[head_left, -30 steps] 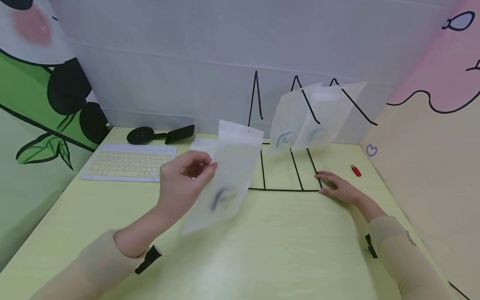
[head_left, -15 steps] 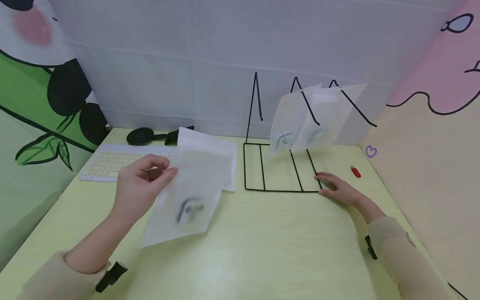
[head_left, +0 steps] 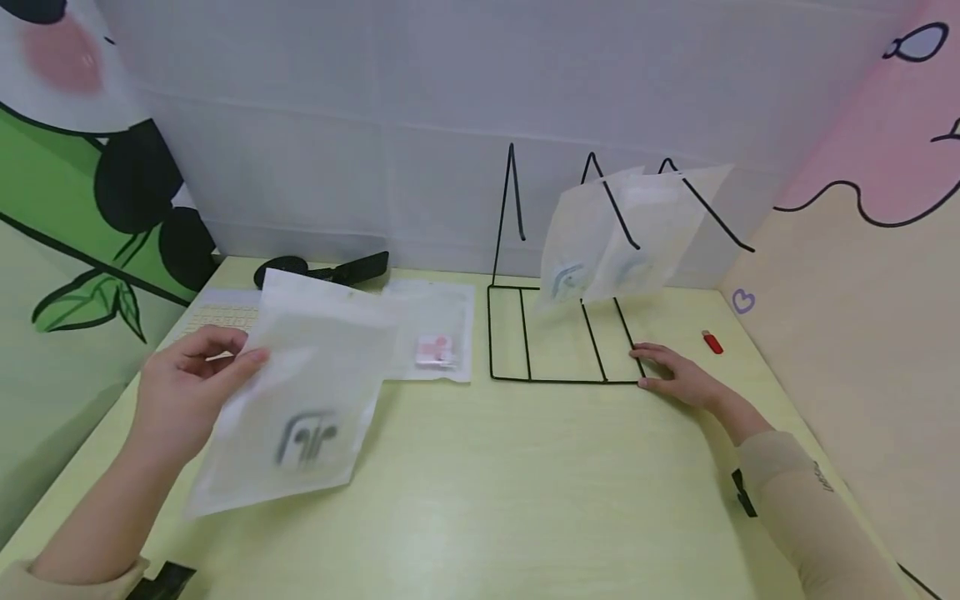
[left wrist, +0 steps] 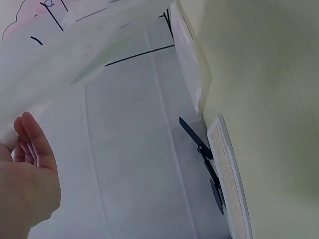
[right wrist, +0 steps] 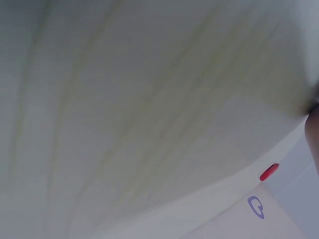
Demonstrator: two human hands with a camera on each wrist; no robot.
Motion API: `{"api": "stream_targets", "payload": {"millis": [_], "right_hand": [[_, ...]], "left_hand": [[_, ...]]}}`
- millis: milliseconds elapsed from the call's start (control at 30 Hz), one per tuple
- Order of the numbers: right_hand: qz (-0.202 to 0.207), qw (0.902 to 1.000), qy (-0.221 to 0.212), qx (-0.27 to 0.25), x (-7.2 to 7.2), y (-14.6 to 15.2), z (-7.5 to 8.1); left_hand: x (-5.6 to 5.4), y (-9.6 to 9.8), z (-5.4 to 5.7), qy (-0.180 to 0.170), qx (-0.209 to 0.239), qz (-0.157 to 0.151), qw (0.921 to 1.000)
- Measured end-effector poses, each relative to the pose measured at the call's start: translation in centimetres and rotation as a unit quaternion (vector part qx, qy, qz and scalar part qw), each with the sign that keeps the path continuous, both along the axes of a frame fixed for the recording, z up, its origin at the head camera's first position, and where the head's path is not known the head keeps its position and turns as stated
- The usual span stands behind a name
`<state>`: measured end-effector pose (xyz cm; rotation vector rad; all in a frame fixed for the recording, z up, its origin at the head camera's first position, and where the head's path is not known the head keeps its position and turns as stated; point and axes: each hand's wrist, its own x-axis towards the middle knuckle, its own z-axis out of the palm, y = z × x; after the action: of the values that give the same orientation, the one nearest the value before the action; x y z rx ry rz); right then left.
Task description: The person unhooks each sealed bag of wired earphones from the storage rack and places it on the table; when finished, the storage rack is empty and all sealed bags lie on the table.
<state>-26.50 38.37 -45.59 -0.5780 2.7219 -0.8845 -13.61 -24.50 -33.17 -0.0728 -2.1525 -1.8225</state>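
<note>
My left hand (head_left: 187, 392) pinches the left edge of a frosted white zip bag (head_left: 315, 367), held over the table at the left. A picture of earphones shows through its lower part. In the left wrist view the bag (left wrist: 75, 59) stretches away from the thumb and fingers. My right hand (head_left: 678, 379) rests with relaxed fingers on the front right corner of a black wire rack (head_left: 562, 382); in the right wrist view only a sliver of it shows at the edge. Two translucent bags (head_left: 573, 242) hang from the rack's middle and right hooks. Its left hook (head_left: 516, 192) carries nothing.
Another white bag (head_left: 442, 308) with a small pink item lies left of the rack. A white keyboard (head_left: 221, 317), partly covered, and a black folding object (head_left: 360, 268) are at the back left. A red USB stick (head_left: 712, 342) lies at the right. Walls enclose the table.
My left hand has carried its bag from beside the rack leftwards and nearer, uncovering the other bag on the table and covering part of the keyboard. The right hand and rack have stayed put.
</note>
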Motion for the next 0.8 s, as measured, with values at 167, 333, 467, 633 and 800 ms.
{"api": "stream_targets", "payload": {"millis": [167,333,467,633,800], "right_hand": [[0.006,1.0,0.001,-0.004,0.1,0.1,0.0],[0.003,1.0,0.008,0.002,0.1,0.3,0.0],[-0.003,1.0,0.003,0.002,0.1,0.3,0.1],[-0.002,1.0,-0.004,-0.002,0.2,0.1,0.2],[-0.003,1.0,-0.005,-0.003,0.2,-0.1,0.3]], "left_hand": [[0.6,-2.7,-0.7,-0.021,0.034,-0.016,0.9991],[1.0,-4.9,-1.5,-0.02,0.043,-0.034,0.9983],[0.9,-6.3,-2.1,-0.026,0.005,-0.015,0.9995],[1.0,-7.7,-2.6,-0.026,-0.134,0.045,0.9896],[0.9,-9.0,-2.8,-0.033,-0.196,0.054,0.9787]]}}
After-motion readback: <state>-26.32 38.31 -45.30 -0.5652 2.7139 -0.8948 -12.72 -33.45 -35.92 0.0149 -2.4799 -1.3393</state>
